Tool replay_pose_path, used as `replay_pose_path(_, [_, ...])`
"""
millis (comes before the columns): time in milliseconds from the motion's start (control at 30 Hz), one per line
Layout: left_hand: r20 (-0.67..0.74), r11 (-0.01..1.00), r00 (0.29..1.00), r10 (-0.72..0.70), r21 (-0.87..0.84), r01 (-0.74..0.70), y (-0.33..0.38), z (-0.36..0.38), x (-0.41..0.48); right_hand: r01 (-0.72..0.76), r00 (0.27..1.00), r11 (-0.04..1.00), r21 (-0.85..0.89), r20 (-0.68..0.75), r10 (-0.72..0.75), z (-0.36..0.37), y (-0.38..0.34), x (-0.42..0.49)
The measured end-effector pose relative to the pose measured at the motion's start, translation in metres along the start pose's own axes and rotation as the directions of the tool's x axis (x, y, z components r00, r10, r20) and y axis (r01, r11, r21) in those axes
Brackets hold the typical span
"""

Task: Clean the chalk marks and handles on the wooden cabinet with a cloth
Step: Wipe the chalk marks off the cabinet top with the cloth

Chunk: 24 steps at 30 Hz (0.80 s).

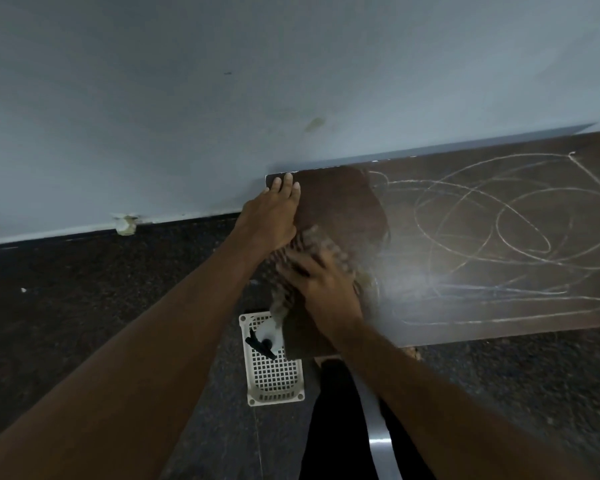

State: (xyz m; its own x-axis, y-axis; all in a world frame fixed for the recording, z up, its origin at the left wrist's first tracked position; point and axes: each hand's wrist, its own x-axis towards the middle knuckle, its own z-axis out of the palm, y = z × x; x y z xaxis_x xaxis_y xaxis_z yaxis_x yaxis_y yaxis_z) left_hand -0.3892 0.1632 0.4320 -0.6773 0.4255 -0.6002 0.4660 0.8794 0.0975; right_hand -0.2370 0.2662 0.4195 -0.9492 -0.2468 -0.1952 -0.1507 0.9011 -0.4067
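On the near-left part of the dark brown wooden cabinet top [333, 199]: brownish checked cloth [310, 242], pinned under right hand [321, 282], fingers spread flat, pressing rather than clutching (bit blurry tbh). White looping chalk scribbles [492, 237] all off to the right, stretched lengthwise along the top. Probably sweeping rightward next. Left hand [271, 216] flat at far-left corner, fingers straight, just bracing. White plastic lattice basket [245, 358] on floor below the left edge.

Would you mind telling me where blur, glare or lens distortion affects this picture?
Head view: the right hand and cloth are motion-blurred; the left hand looks sharper; a pale glare patch sits on the cabinet top, washing out nearby chalk marks; the wide lens bends the wall-floor line; lighting is dim overall.
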Motion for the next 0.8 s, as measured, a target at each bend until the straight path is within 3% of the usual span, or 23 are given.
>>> replay_pose_path(200, [0.01,1.0,1.0,-0.019,-0.01,0.02,0.001,-0.001,0.003,0.018,0.992,0.999,-0.038,-0.126,-0.022,-0.009,0.002,0.045])
replay_pose_path(500, [-0.041,0.998,0.997,-0.064,-0.026,0.063,0.007,0.009,-0.001,0.172,0.983,0.985,0.008,-0.061,-0.171,0.036,-0.025,-0.092])
replay_pose_path(600, [-0.033,0.996,0.996,-0.084,-0.03,0.083,0.011,0.01,0.0,0.129,0.992,0.99,0.06,-0.013,-0.129,0.043,-0.027,-0.112])
replay_pose_path(800, [-0.028,0.996,0.996,-0.083,-0.041,0.082,0.012,0.01,-0.001,0.092,0.992,0.996,0.015,-0.083,-0.091,0.026,-0.014,-0.064])
